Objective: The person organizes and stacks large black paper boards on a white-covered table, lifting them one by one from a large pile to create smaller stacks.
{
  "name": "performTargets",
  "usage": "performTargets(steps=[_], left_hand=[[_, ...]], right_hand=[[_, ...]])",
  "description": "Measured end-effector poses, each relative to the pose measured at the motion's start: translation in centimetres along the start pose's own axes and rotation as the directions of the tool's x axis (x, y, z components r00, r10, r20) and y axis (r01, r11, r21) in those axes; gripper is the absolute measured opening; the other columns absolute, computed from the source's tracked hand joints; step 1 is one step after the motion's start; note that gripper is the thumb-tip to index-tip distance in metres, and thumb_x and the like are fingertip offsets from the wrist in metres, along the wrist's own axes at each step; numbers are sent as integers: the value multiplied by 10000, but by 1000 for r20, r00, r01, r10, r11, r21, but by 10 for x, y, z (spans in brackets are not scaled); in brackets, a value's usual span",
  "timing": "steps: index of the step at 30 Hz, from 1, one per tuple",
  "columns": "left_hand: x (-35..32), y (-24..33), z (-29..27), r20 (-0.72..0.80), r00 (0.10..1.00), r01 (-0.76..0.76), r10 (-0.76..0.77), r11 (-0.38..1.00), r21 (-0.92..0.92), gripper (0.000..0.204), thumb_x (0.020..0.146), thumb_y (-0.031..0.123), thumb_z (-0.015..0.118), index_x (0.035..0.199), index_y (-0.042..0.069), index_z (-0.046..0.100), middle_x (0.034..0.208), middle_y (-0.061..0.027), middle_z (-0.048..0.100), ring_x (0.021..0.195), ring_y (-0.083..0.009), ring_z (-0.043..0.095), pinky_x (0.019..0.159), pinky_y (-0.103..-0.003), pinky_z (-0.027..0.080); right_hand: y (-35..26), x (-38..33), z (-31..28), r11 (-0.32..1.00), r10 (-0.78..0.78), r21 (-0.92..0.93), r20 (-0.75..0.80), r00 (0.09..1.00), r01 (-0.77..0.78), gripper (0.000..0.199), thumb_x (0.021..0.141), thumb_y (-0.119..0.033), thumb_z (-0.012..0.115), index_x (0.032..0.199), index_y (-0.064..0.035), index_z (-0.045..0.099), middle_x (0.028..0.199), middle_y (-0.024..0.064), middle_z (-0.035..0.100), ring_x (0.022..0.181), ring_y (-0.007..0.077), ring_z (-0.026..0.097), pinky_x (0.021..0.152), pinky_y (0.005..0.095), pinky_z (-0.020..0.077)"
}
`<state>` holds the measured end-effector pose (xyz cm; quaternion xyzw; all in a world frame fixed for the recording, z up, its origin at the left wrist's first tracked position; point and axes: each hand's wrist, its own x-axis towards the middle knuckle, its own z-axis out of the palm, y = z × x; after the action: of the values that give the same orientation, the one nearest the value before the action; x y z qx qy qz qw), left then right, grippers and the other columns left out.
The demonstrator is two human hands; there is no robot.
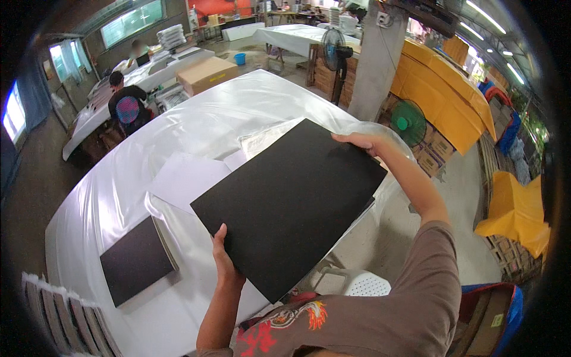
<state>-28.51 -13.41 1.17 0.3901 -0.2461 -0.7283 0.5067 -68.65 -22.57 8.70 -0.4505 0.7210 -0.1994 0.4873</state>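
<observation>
Here's the left hand (226,262) clamped on the near-left edge of a matte black board (291,205), the right hand (360,141) gripping its far-right edge, over the tabletop's (196,134) near right side; the step looks like two-handed positioning; next calls for even, level support; smooth white paper (187,178) lies beyond, on glossy, wrinkled sheeting (83,238); a black-topped, pale-edged block (137,262) sits left.

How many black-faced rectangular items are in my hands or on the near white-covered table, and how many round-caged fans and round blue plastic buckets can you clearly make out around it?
Black-faced rectangular items: 2
Round-caged fans: 2
Round blue plastic bucket: 1
Total: 5
</observation>
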Motion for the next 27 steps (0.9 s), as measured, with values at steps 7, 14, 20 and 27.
performTargets(steps=[7, 14, 20, 27], left_hand=[[-8, 10, 14, -96, 995, -39, 27, 992, -121, 439, 757, 391, 549, 1010, 33, 566, 934, -125, 563, 875, -265, 555, 752, -390, 462], [-12, 19, 4, -210, 978, -6, -4, 999, -49, 371, 727, 338, 571, 944, 37, 560, 793, -82, 521, 749, -226, 545, 685, -371, 462], [-27, 40, -26, -256, 966, 55, -39, 997, 55, 322, 696, 304, 592, 871, 34, 590, 734, -88, 546, 670, -206, 551, 600, -344, 461], [-41, 74, -143, -253, 948, -127, 190, 961, 244, 349, 686, 313, 584, 841, 2, 623, 685, -114, 577, 605, -203, 560, 566, -331, 465]], right_hand=[[-1, 19, 5, 997, 15, -69, -231, 973, -31, 910, 645, -633, 664, 1151, 114, 541, 1118, 209, 592, 972, 316, 607, 844, 375, 463], [-12, -10, 27, 997, 43, -45, -296, 954, -59, 672, 724, -500, 667, 1086, 62, 600, 1008, 190, 637, 866, 275, 647, 783, 343, 515], [-4, -50, 51, 997, 30, 71, -185, 982, -17, 731, 702, -473, 700, 1120, 111, 559, 959, 203, 644, 760, 267, 663, 696, 300, 519], [3, -89, 134, 970, -177, -193, -159, 971, 145, 761, 715, -518, 683, 1093, 134, 571, 1180, 268, 537, 1054, 321, 572, 884, 336, 459]])
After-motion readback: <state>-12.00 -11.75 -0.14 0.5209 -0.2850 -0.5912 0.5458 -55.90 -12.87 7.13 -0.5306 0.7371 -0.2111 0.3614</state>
